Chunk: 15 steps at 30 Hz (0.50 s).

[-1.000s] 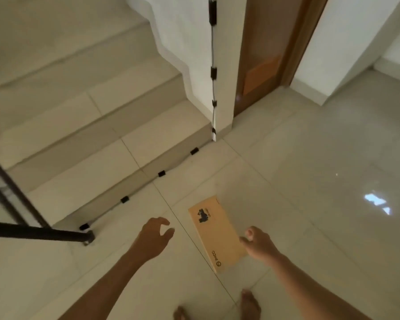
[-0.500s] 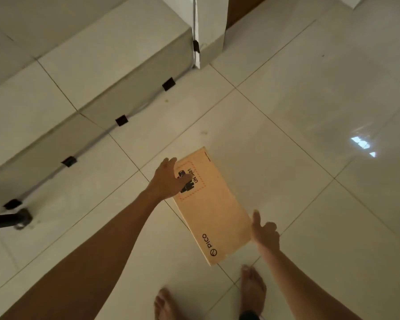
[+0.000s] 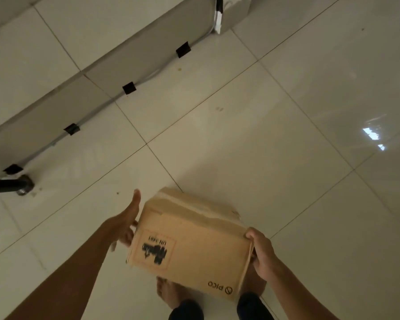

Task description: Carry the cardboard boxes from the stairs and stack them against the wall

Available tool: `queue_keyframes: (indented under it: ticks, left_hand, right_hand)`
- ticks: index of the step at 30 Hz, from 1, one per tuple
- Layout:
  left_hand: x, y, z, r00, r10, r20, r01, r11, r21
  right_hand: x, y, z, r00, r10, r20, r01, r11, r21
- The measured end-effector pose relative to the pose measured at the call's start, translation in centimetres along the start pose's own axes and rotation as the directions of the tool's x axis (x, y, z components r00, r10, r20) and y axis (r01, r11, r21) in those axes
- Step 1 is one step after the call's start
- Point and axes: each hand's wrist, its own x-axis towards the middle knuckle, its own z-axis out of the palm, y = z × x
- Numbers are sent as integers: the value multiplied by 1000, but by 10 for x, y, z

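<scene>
Box (image 3: pixel 189 241): tilted, off the floor (image 3: pixel 263 139), above the feet (image 3: pixel 169 294), between both hands.
Left hand (image 3: pixel 125 221): spread flat against the box's left end.
Right hand (image 3: pixel 262 254): fingers curled round its right end.

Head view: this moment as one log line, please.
brown cardboard box: held up | left hand: presses its end | right hand: grips edge
</scene>
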Motion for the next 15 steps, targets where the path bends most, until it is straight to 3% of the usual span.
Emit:
queue_keyframes:
  ticks: [5,9,15]
  left_hand:
    - [38,-66,24,989,-29,143,67,960,-273]
    - [36,-72,34,989,9,149,42,941,-335]
    - [24,-54,37,986,85,140,-19,909,-416]
  right_hand:
    - [27,43,-10,984,176,36,-172,981,-91]
    - [91,87,-33,975,221,-7,-220,968,-120]
    - [4,21,-3,992,117,56,-106,979,-172]
